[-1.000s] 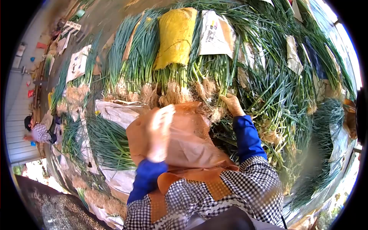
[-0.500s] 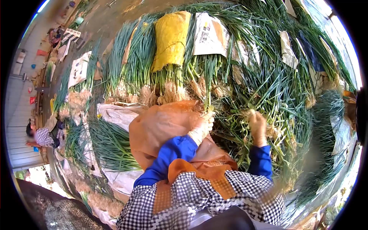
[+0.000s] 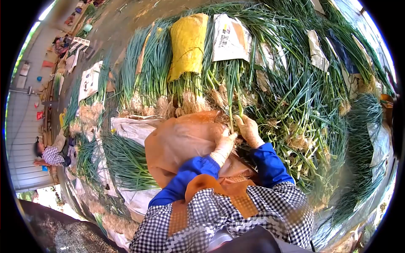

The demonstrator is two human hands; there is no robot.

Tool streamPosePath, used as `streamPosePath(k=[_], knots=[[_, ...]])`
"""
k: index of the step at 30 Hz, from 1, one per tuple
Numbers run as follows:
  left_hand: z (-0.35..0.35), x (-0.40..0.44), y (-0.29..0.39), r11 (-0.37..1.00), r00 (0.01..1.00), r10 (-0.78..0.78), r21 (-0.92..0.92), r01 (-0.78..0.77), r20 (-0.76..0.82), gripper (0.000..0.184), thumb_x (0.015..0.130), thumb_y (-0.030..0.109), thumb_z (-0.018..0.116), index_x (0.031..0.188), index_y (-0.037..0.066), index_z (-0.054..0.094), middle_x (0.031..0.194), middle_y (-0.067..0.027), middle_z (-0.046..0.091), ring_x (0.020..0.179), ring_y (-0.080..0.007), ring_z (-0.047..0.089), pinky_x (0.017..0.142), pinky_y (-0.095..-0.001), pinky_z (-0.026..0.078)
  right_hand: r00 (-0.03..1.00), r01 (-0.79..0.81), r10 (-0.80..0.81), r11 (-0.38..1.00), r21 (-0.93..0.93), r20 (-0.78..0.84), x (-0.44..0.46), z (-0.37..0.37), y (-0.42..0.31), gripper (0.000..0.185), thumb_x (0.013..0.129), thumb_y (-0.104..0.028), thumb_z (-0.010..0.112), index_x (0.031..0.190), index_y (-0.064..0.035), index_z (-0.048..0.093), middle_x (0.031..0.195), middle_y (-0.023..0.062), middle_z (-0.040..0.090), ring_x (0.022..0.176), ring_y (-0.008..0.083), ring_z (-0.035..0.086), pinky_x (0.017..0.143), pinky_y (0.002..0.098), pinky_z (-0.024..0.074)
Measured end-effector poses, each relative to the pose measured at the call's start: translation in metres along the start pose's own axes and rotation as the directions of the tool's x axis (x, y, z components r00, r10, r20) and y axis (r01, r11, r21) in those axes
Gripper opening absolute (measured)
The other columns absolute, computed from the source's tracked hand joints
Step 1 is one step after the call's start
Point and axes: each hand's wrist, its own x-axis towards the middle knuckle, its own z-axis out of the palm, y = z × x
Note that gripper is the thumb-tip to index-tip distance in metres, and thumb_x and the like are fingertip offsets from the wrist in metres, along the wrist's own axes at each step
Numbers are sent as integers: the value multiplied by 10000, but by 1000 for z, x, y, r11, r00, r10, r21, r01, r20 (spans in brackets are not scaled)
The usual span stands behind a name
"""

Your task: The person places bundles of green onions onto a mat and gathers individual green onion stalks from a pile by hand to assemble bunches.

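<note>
In the head view my left hand (image 3: 225, 144) is closed around the lower end of a green onion (image 3: 230, 113), over the orange-brown apron (image 3: 177, 139) on my lap. Close beside it, my right hand (image 3: 249, 128) pinches the base of a second green onion stalk (image 3: 241, 110). Both stalks point away from me, their leaves running up among the bunches. My fingers hide the root ends. Right of my hands lies a heap of stripped leaves and roots (image 3: 291, 139).
Ahead are rows of green onions (image 3: 147, 63) with root ends towards me, partly under a yellow sack (image 3: 188, 46) and a white sack (image 3: 230, 38). More green onions (image 3: 126, 160) lie at left on white sheeting. Another person (image 3: 52, 155) sits far left.
My right hand has moved left from over the leaf heap to the stalks beside my left hand. It now pinches one there, and my left hand sits slightly lower.
</note>
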Motion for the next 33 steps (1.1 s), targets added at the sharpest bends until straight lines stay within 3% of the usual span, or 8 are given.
streamPosePath(k=[6, 9, 11, 17, 23, 25, 28, 33], knots=[[-2, 16, -17, 959, 995, 85, -269, -95, -48, 169, 890, 135, 504, 1041, 64, 531, 724, -51, 585, 600, -139, 555, 490, -218, 445, 885, -86, 270, 896, 435, -380, -42, -93, 22, 206, 891, -296, 516, 868, -106, 592, 702, -6, 549, 597, 81, 485, 515, 239, 414], [-1, -5, 4, 963, 997, -8, -266, 30, 82, 149, 892, 154, 504, 1010, 71, 543, 701, -50, 572, 513, -121, 507, 421, -210, 395, 914, -376, 77, 533, -758, -399, -44, -192, 105, 248, 880, -329, 494, 983, -122, 586, 751, 39, 584, 579, 138, 515, 516, 289, 435], [9, -12, 16, 974, 998, -24, -226, 37, 59, 145, 895, 170, 499, 998, 77, 540, 660, -34, 540, 446, -92, 429, 371, -196, 327, 819, -438, -164, 441, -783, -550, -45, -195, 107, 273, 875, -334, 491, 1037, -131, 575, 751, 43, 598, 550, 145, 509, 498, 296, 430], [1, -20, 23, 839, 931, -125, -465, 283, 343, 151, 903, 265, 494, 910, 120, 533, 562, 43, 400, 402, -55, 330, 342, -182, 272, 971, -194, 161, 963, 189, 177, 62, -32, 53, 412, 864, -426, 502, 958, -41, 616, 796, 118, 633, 630, 197, 561, 635, 314, 447], [-28, -68, 154, 612, 850, 372, -787, 79, 374, 181, 898, 265, 511, 881, 84, 515, 548, 41, 345, 427, -47, 315, 370, -193, 284, 971, 101, -208, 809, -579, -120, 172, 0, 63, 409, 784, -376, 610, 955, -5, 603, 869, 192, 627, 807, 302, 605, 722, 356, 473], [-37, -67, 166, 610, 922, 328, -791, -43, 203, 240, 888, 209, 526, 1046, 29, 533, 593, 15, 359, 476, -59, 348, 402, -197, 318, 931, -286, 306, 950, -124, 198, 220, 25, 100, 422, 760, -252, 693, 1004, 66, 562, 801, 148, 626, 712, 195, 586, 674, 318, 471], [-41, -52, 152, 695, 955, 282, -706, -140, 89, 282, 863, 136, 546, 1125, 32, 527, 757, -43, 538, 657, -148, 524, 573, -259, 440, 984, -5, -40, 968, 250, 174, 218, 47, 93, 368, 807, -191, 647, 1000, 102, 539, 749, 57, 605, 617, 132, 526, 559, 277, 435], [-57, -13, 87, 686, 965, 240, -722, -92, 106, 196, 859, 142, 540, 1027, 39, 545, 736, -37, 501, 682, -177, 525, 620, -306, 461, 950, -33, 64, 994, -104, 307, 121, -31, 72, 417, 795, -406, 596, 908, -5, 620, 725, 105, 625, 670, 158, 563, 669, 323, 450]])
